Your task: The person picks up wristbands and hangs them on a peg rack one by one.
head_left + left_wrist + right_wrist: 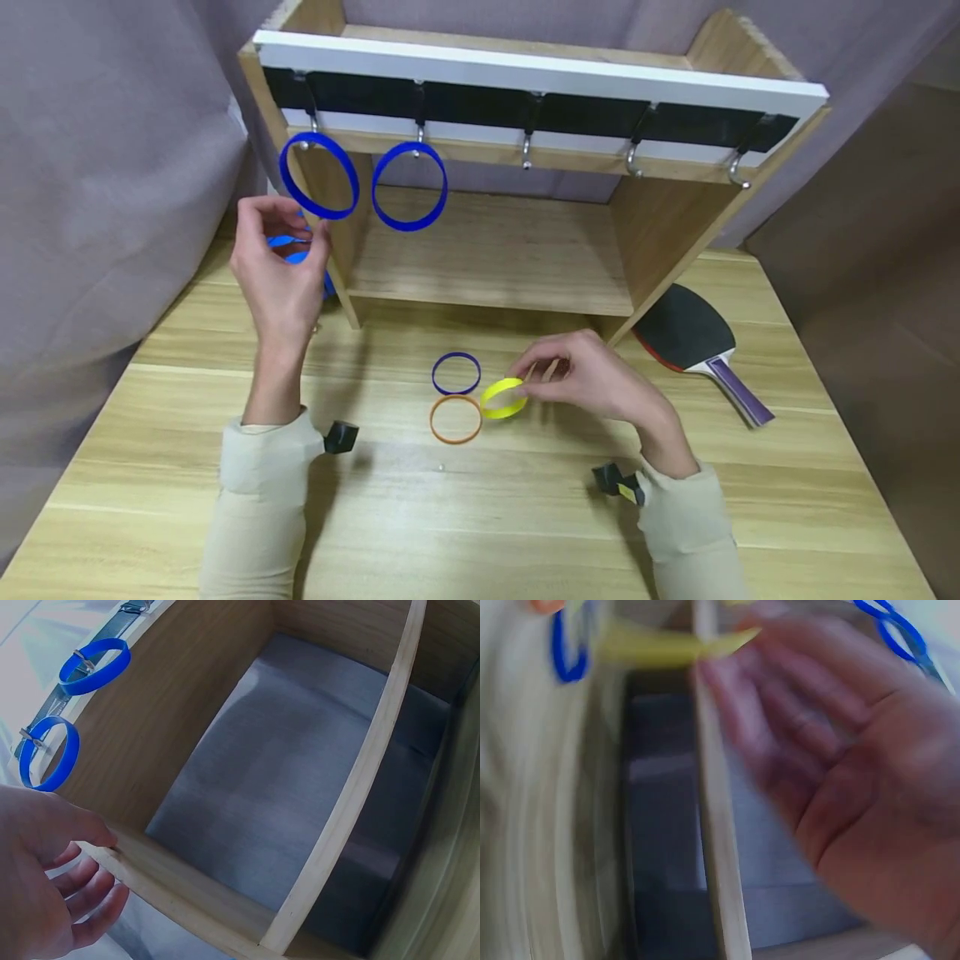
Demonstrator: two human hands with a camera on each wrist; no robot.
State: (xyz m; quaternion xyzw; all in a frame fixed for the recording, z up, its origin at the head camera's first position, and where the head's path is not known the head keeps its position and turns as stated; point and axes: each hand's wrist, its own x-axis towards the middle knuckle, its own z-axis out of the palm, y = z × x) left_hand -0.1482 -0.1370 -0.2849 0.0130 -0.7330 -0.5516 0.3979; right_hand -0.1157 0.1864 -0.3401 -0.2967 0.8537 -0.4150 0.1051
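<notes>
Head view: wooden rack [487, 267] on the bench [420, 517], white rail [525, 57] with a black strip and five metal hooks [527, 154]. First blue ring [341, 214] hangs on the leftmost hook, second blue ring [408, 226] on the next one; other three carry nothing. Left hand [281, 287] is up just below the first ring, fingers loosely bent, thumb tip close to the ring's lower edge, nothing in its grip. Blue object [327, 283] behind it, mostly hidden. Right hand [588, 379] is low in front of the rack, thumb and fingers pinching the yellow ring [504, 413] by its right edge. Yellow is right beside the orange ring [456, 442]; can't tell if they touch. Dark blue ring [456, 392] lies on the bench just behind orange. Paddle [686, 325] lies at the rack's right side, purple handle toward the person.

Left wrist view: both hung rings show on their hooks, nearer one just above the hand. Fingers part-curled, spaced, holding nothing.

Right wrist view: blurred. Yellow band sits at the fingertips; a blue ring and a patch of orange at upper left, hung rings at upper right.
</notes>
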